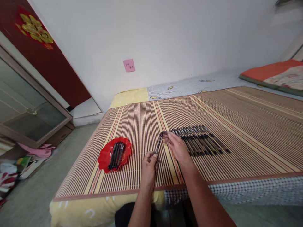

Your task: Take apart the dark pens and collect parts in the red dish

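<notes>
A slim dark pen (159, 142) is tilted upright over the bamboo mat (139, 126), its lower end pinched in my left hand (149, 162). My right hand (175, 145) is beside the pen's top end, fingers stretched toward it and somewhat blurred; whether they touch it I cannot tell. Right of that hand, several dark capped pens (203, 140) lie side by side in a slanted row on the mat, the nearest ones partly hidden behind the hand. To the left, a red scalloped plate (101, 157) holds several more dark pens (116, 155).
The mat covers a bed with a yellow and checked sheet (104, 211). An orange folded quilt (267, 71) lies at the far right. A pink note (129, 65) sticks to the white wall. At left are a glass-panelled door (30, 104) and cloths (44, 150) on the floor.
</notes>
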Available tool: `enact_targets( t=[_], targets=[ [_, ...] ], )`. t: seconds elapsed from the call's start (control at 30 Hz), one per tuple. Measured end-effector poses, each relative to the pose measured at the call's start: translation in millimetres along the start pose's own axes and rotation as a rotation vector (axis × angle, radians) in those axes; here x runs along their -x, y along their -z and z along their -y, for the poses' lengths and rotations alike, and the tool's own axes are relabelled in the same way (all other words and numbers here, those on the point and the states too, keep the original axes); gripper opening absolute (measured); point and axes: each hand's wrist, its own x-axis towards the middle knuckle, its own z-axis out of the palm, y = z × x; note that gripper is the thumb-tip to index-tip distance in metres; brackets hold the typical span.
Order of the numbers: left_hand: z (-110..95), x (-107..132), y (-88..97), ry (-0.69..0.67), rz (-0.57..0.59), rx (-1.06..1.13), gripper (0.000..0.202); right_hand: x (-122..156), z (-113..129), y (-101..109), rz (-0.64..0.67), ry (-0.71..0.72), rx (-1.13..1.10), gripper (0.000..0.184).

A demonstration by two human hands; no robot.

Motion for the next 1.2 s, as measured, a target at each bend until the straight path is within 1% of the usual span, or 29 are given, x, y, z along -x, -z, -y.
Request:
enact_targets(
  t=[0.13,0.27,0.5,0.63,0.8,0.93,1.1,1.2],
  targets=[
    [-1,0,-1.4,0.016,-0.014,-0.002,0.037,0,1,-2,0.041,0.039,0.012,0.038],
    [-2,0,-1.7,0.014,-0.011,-0.004,0.036,1,-3,-1,0.036,0.027,0.08,0.034],
    [0,-1,-0.1,-0.006,0.001,-0.031,0.035,0,-5,4,0.065,0.05,0.108,0.036],
    [2,-1,0.9,-0.004,0.003,-0.036,0.037,1,-3,2,0.093,0.059,0.267,0.033],
    [0,-1,0.1,0.023,-0.04,0.007,0.041,4,1,-6,0.13,0.117,0.418,0.031],
    [0,-2,-0.5,0.033,-0.041,0.012,0.044,6,1,-10,0.118,0.19,0.583,0.037],
    [2,-4,1.1,0.026,-0.043,0.005,0.043,8,-4,-11,0.176,0.254,0.831,0.043],
    [4,-5,3.2,0.029,-0.038,-0.006,0.043,11,-9,-12,0.18,0.283,0.98,0.046]
  ],
)
